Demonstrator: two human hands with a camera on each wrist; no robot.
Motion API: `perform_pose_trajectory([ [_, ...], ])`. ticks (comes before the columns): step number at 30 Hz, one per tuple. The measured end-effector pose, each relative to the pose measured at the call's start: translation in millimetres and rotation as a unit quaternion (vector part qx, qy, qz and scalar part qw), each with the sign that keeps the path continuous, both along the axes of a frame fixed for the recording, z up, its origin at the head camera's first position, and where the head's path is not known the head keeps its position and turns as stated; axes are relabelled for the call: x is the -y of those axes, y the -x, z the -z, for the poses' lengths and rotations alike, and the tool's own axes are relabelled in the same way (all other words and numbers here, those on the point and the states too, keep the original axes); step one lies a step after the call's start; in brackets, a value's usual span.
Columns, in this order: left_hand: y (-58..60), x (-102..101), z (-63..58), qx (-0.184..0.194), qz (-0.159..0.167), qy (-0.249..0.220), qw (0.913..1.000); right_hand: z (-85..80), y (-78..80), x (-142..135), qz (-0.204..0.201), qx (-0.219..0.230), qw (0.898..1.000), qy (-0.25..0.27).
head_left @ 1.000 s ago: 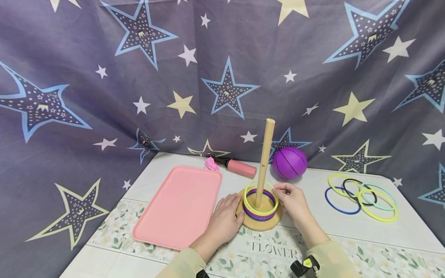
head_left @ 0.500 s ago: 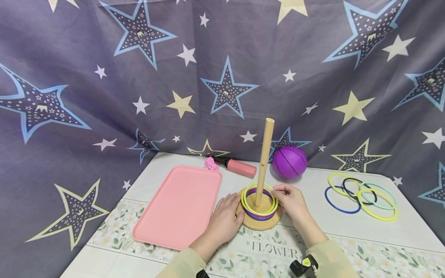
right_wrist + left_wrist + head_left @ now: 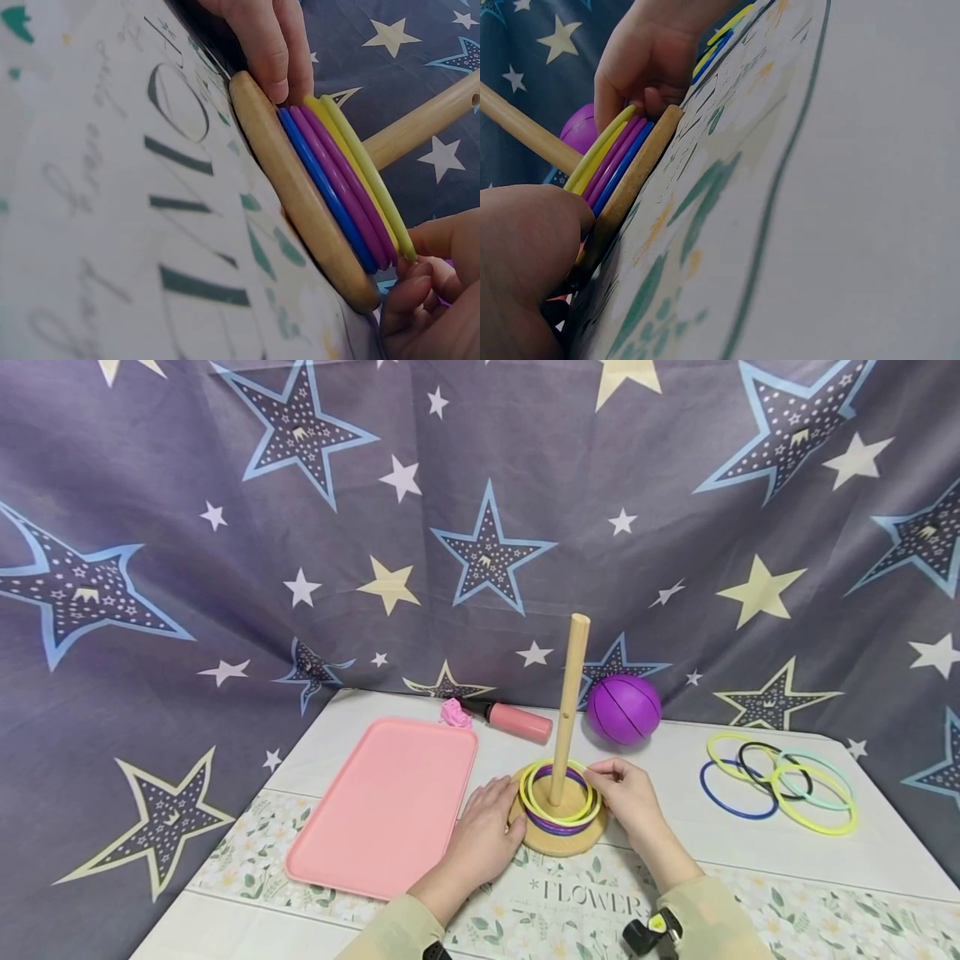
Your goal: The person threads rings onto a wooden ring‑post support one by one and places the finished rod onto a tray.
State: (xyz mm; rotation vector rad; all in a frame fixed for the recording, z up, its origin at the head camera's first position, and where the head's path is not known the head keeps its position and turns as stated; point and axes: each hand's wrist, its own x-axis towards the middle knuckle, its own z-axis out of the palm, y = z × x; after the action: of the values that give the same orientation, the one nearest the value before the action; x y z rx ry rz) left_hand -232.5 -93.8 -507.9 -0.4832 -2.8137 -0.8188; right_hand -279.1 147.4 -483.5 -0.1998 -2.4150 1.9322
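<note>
A wooden peg (image 3: 572, 693) stands upright on a round wooden base (image 3: 262, 135). Stacked around its foot are a blue ring (image 3: 330, 199), purple rings and yellow rings, the topmost a yellow-green ring (image 3: 379, 180). My right hand (image 3: 632, 793) pinches this top ring at its right side between thumb and fingers; it lies on the stack, slightly offset from the ring below. On the other side, my left hand (image 3: 487, 831) rests against the left edge of the base, fingers extended, with fingertips close to the rings in the right wrist view.
Left of the stand lies a pink tray (image 3: 386, 810). Behind are a pink hand pump (image 3: 517, 722), a crumpled pink item (image 3: 455, 713) and a purple ball (image 3: 624, 710). Several loose rings overlap at the right, among them a yellow ring (image 3: 817, 832). A star-patterned curtain (image 3: 360, 652) hangs behind the table.
The yellow-green ring, tilted up at its far side one second ago, has come down flat onto the stack, with my right hand still pinching it. My left hand has stayed in place.
</note>
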Motion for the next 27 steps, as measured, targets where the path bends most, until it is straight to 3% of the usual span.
perform_pose_trajectory([
  [17, 1.2, 0, 0.6, -0.001, -0.004, 0.004, 1.0000, 3.7, 3.7, -4, 0.008, -0.011, 1.000, -0.024],
  [27, 0.7, 0, 0.0, -0.001, -0.001, 0.004, 1.0000, -3.8, 0.8, -14, 0.015, -0.014, 1.000, -0.024],
])
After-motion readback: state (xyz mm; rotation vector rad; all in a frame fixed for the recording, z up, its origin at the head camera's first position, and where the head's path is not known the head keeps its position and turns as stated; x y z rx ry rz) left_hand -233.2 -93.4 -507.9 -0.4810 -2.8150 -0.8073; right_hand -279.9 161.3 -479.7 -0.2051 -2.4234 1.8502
